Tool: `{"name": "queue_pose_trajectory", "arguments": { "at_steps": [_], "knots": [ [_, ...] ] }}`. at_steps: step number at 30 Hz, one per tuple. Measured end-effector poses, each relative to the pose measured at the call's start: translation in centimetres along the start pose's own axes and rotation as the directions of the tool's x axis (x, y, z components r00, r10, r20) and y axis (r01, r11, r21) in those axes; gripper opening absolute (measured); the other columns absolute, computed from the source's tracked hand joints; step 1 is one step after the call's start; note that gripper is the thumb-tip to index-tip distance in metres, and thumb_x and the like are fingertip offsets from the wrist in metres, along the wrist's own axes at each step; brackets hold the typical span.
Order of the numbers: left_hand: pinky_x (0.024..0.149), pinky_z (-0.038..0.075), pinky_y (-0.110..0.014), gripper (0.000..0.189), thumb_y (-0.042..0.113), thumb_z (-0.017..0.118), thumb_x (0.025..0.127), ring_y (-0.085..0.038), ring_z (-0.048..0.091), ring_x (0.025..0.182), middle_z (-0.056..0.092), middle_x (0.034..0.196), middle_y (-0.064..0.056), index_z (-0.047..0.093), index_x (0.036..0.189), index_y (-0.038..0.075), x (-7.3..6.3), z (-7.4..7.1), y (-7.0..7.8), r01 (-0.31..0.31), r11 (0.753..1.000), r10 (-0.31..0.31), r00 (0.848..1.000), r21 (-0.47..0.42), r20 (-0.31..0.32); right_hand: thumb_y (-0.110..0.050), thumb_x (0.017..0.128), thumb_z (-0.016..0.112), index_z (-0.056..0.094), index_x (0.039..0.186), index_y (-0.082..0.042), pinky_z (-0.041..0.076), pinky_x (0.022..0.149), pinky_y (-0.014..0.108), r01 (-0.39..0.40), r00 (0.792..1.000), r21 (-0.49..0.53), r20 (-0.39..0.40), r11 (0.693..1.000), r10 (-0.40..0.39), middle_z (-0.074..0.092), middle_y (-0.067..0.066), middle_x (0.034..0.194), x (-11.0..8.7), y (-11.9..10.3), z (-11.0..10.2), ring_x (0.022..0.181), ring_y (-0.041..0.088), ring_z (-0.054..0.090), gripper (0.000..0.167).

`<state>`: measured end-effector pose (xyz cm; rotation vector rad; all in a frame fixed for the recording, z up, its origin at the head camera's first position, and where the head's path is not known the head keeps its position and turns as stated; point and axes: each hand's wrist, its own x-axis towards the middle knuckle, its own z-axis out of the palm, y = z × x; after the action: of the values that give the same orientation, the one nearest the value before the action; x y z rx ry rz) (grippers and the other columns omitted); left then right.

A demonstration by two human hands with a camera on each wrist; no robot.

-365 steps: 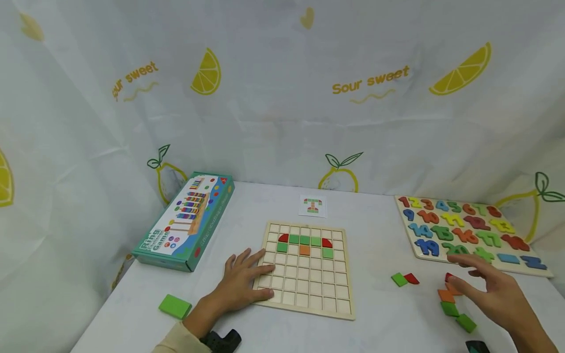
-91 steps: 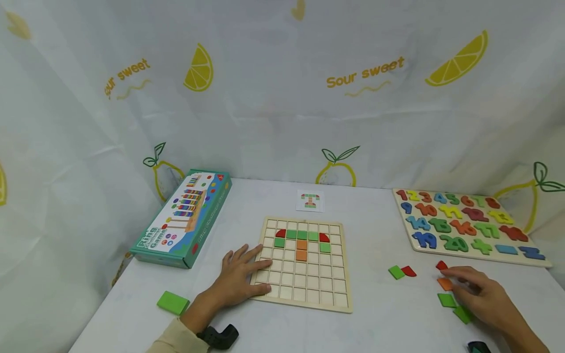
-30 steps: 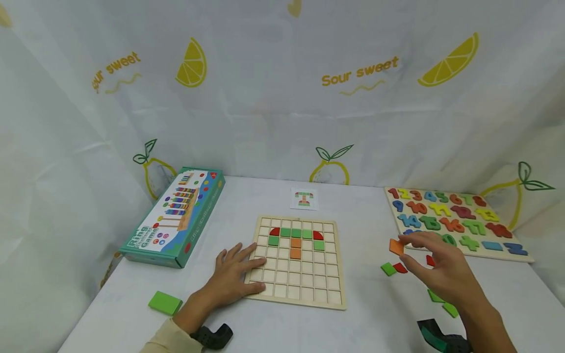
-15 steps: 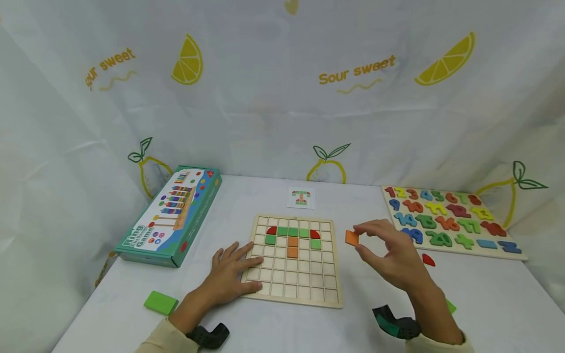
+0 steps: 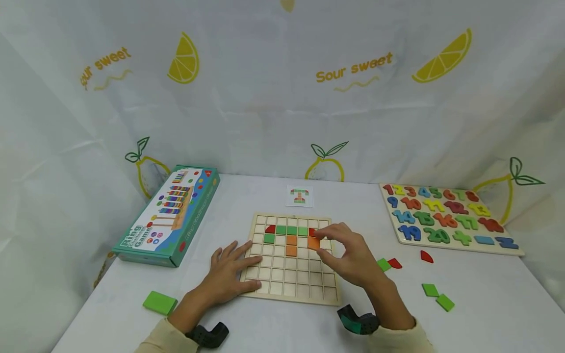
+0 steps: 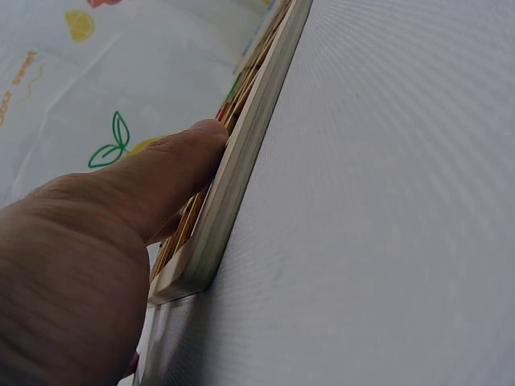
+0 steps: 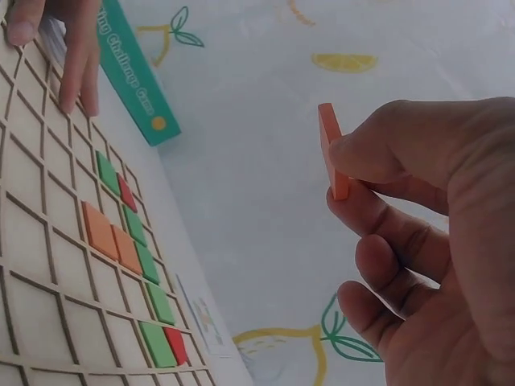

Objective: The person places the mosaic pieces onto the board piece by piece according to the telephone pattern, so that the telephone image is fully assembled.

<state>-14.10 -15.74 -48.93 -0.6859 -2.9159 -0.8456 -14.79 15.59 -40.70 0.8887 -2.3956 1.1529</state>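
A wooden grid board (image 5: 291, 296) lies on the table, with red, green and orange tiles set in its upper rows. Two orange tiles (image 5: 291, 245) stand one below the other in the middle column. My left hand (image 5: 227, 274) rests with spread fingers on the board's left edge; in the left wrist view its thumb (image 6: 181, 165) lies along the rim. My right hand (image 5: 355, 257) pinches an orange square tile (image 7: 331, 153) between thumb and forefinger, held above the board's right side. That hand hides a green tile, which the right wrist view shows on the board (image 7: 157, 344).
A small pattern card (image 5: 300, 196) lies behind the board. Loose green tiles (image 5: 445, 302) and red quarter-round tiles (image 5: 426, 256) are at right. A number puzzle (image 5: 459, 220) lies back right, a game box (image 5: 169, 215) at left, a green block (image 5: 160, 303) nearer.
The right hand picked up an orange tile from the loose pieces and carried it left over the board. Earlier, a second orange tile was added to the middle column. The left hand stays put.
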Motion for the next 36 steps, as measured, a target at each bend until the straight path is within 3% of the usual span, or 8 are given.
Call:
{"name": "queue_pose_trajectory", "arguments": {
  "at_steps": [7,17,21,26,32,36],
  "knots": [
    [0.102,0.006,-0.066,0.062,0.057,0.071,0.079,-0.041,0.019,0.140,0.035,0.153,-0.005,0.064,0.130,0.024,0.0,0.0,0.2,0.001,1.000,-0.001,1.000,0.003,0.002,0.001,0.077,0.076,0.069,0.111,-0.006,0.050,0.082,0.044,-0.022,0.999,0.050,0.045,0.998,0.020,0.066,-0.003,0.105,-0.1,0.7,2.6,0.102,0.015,0.056,0.035],
    [0.103,0.006,-0.065,0.061,0.057,0.071,0.079,-0.041,0.019,0.140,0.035,0.152,-0.005,0.065,0.130,0.024,0.1,-0.2,0.2,0.000,1.000,0.000,1.000,0.002,-0.001,0.003,0.077,0.075,0.070,0.105,-0.003,0.051,0.078,0.041,0.022,0.997,0.060,0.075,0.998,-0.027,0.065,-0.004,0.098,-0.6,2.8,5.5,0.094,0.017,0.057,0.029],
    [0.103,0.006,-0.065,0.061,0.057,0.071,0.079,-0.041,0.019,0.140,0.034,0.153,-0.005,0.064,0.130,0.024,0.0,-0.2,0.1,0.003,1.000,-0.003,1.000,0.005,0.004,0.002,0.078,0.074,0.070,0.107,-0.003,0.049,0.081,0.035,0.025,0.994,0.037,0.106,0.999,-0.029,0.065,-0.002,0.098,-0.9,3.1,6.3,0.097,0.017,0.056,0.030],
    [0.103,0.007,-0.066,0.061,0.059,0.070,0.079,-0.041,0.019,0.140,0.035,0.152,-0.004,0.065,0.129,0.025,0.0,0.0,0.0,0.001,1.000,-0.001,1.000,0.011,0.000,-0.005,0.081,0.073,0.070,0.111,-0.005,0.048,0.084,0.035,-0.030,0.985,-0.036,0.166,0.999,0.035,0.064,-0.002,0.103,-1.2,2.7,7.1,0.099,0.015,0.053,0.030],
    [0.103,0.006,-0.065,0.061,0.061,0.070,0.078,-0.040,0.019,0.140,0.035,0.152,-0.003,0.065,0.129,0.026,0.0,0.1,0.0,0.018,1.000,-0.018,1.000,0.017,0.002,-0.005,0.081,0.073,0.070,0.110,-0.006,0.047,0.083,0.035,-0.014,0.986,-0.095,0.165,0.995,0.029,0.063,-0.002,0.102,-1.3,2.5,7.3,0.098,0.015,0.052,0.030],
    [0.103,0.006,-0.065,0.061,0.060,0.070,0.078,-0.040,0.019,0.140,0.036,0.152,-0.004,0.065,0.128,0.026,0.0,0.0,0.1,0.020,1.000,-0.020,1.000,0.013,-0.002,-0.006,0.081,0.073,0.070,0.110,-0.010,0.046,0.085,0.036,-0.042,0.983,-0.134,0.170,0.990,0.065,0.062,-0.005,0.103,-1.4,2.5,7.5,0.100,0.013,0.052,0.029]
  ]
}}
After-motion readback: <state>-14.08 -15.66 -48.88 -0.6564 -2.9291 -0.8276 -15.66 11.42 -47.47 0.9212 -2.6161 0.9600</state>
